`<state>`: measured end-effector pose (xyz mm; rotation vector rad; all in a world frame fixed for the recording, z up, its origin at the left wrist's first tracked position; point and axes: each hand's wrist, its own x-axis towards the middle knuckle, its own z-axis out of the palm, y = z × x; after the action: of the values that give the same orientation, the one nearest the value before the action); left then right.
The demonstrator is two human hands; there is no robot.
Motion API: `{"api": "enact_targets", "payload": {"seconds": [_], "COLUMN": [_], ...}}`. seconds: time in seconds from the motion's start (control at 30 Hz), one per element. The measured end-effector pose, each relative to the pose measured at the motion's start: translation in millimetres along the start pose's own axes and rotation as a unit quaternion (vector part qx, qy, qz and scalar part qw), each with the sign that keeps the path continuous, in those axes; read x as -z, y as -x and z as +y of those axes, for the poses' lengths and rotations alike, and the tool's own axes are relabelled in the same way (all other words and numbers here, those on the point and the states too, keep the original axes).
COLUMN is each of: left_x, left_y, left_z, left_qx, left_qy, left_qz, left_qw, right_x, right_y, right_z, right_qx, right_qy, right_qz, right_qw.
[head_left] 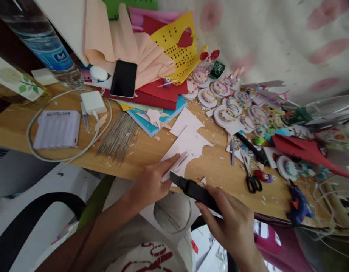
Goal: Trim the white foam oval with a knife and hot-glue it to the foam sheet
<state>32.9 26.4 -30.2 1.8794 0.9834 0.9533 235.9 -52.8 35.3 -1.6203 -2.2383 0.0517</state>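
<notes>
**Hold the white card flat while the black tool bites its near edge**

Your left hand [150, 181] lies flat on the white card [188, 145], fingers pressed together and stretched along a narrow strip at the card's near edge, close to the front lip of the bench [151, 151]. Your right hand [233, 223] has its grip wrapped round the black tool [195, 190], whose nose meets the card just beside your left fingertips. Whether it is a cutter or a glue gun is hard to tell from here.

To do this well, keep your left palm weighing on the card so it cannot slide, and hold your fingertips a little back from the tool's nose. Guide the tool along the strip in one steady line; the card overhangs the bench edge slightly, so press on the part that is supported.

Around you: scissors [252, 175] lie just right of the card, with a black pen [250, 147] beyond them. A bundle of thin sticks [119, 138] sits to the left, near a white power bank [57, 129] ringed by a white cable [103, 128]. A phone [123, 79] rests on stacked coloured paper [163, 90]. Decorated round discs [228, 113] crowd the far right. Paper scraps litter the bench and could catch under the card.
</notes>
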Motion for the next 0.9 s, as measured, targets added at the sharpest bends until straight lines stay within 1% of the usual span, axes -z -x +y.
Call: {"api": "enact_targets", "payload": {"seconds": [0.1,0.17,0.27,0.33,0.37,0.4,0.5,0.53,0.57,0.6,0.67,0.73,0.8,0.9], "left_x": [-0.7,-0.9,-0.9,-1.0,-1.0,-1.1,-1.0,-0.9,-0.7,-0.4,0.4,1.4,2.3,3.0], "left_y": [-0.3,-0.9,-0.8,0.8,2.1,3.6,8.0,9.0,9.6,9.9,9.7,9.1,8.7,8.6], "left_z": [0.4,0.4,-0.7,-2.1,-2.9,-3.5,-4.3,-4.1,-3.7,-3.2,-2.3,-2.0,-2.3,-2.8], "left_qx": [0.000,-0.002,-0.008,-0.021,-0.030,-0.039,-0.053,-0.051,-0.048,-0.045,-0.041,-0.036,-0.031,-0.033], "left_qy": [-0.003,-0.006,-0.007,-0.013,-0.017,-0.020,-0.017,-0.016,-0.016,-0.019,-0.021,-0.014,-0.004,-0.003], "left_qz": [0.006,0.003,0.002,0.005,0.007,0.010,0.015,0.016,0.016,0.018,0.009,-0.006,-0.014,-0.014], "left_qw": [1.000,1.000,1.000,1.000,0.999,0.999,0.998,0.998,0.999,0.999,0.999,0.999,0.999,0.999], "right_x": [-2.7,-4.7,-8.1,-11.2,-12.9,-14.5,-16.4,-15.7,-14.5,-13.0,-10.0,-8.3,-8.1,-9.3], "right_y": [-0.9,-2.3,-3.4,-2.8,-2.1,-1.1,2.9,4.5,5.9,7.0,7.9,6.4,3.3,-0.8], "right_z": [-3.5,-5.2,-4.7,0.8,5.6,11.7,30.8,34.7,36.2,35.2,26.7,14.6,5.2,1.6], "right_qx": [0.024,0.027,0.031,0.038,0.027,0.000,-0.127,-0.153,-0.157,-0.140,-0.069,-0.002,0.025,0.022], "right_qy": [0.040,0.058,0.074,0.079,0.087,0.100,0.135,0.127,0.107,0.076,0.011,-0.016,-0.011,-0.002], "right_qz": [0.030,0.048,0.058,0.065,0.077,0.096,0.173,0.181,0.172,0.151,0.090,0.049,0.040,0.043], "right_qw": [0.998,0.997,0.995,0.994,0.993,0.990,0.967,0.963,0.967,0.976,0.994,0.999,0.999,0.999]}}
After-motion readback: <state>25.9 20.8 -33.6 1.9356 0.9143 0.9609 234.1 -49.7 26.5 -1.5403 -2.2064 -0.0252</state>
